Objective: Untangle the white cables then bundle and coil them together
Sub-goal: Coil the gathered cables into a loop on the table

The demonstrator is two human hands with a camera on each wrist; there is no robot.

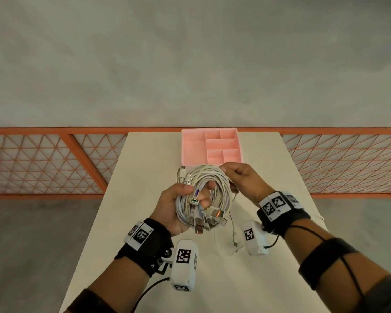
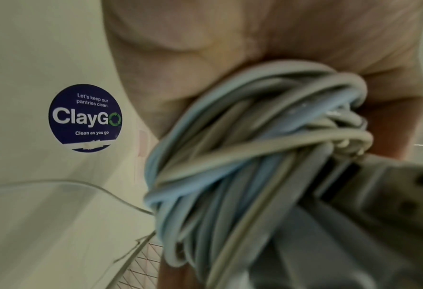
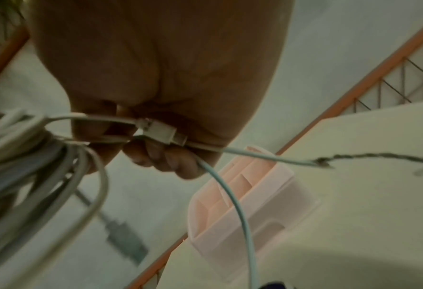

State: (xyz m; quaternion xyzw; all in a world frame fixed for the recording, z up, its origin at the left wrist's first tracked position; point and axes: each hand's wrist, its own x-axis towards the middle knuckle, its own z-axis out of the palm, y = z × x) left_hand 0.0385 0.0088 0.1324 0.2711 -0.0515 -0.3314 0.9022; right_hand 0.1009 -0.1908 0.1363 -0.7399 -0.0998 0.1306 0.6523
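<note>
A coil of white cables (image 1: 209, 190) hangs above the white table (image 1: 145, 154), with several USB plugs (image 1: 209, 219) sticking out at its lower end. My left hand (image 1: 185, 204) grips the coil's left side, thumb across the strands; in the left wrist view the cable bundle (image 2: 242, 156) fills the frame under my palm. My right hand (image 1: 239, 177) holds the coil's upper right edge. The right wrist view shows its fingers (image 3: 161, 154) curled round cable strands and a small plug (image 3: 161, 132). One loose cable end (image 1: 234, 236) dangles down to the table.
A pink compartment tray (image 1: 212, 146) stands on the table just behind the hands. An orange mesh railing (image 1: 54, 163) runs behind the table on both sides. A round blue sticker (image 2: 85, 117) lies on the table surface to the left.
</note>
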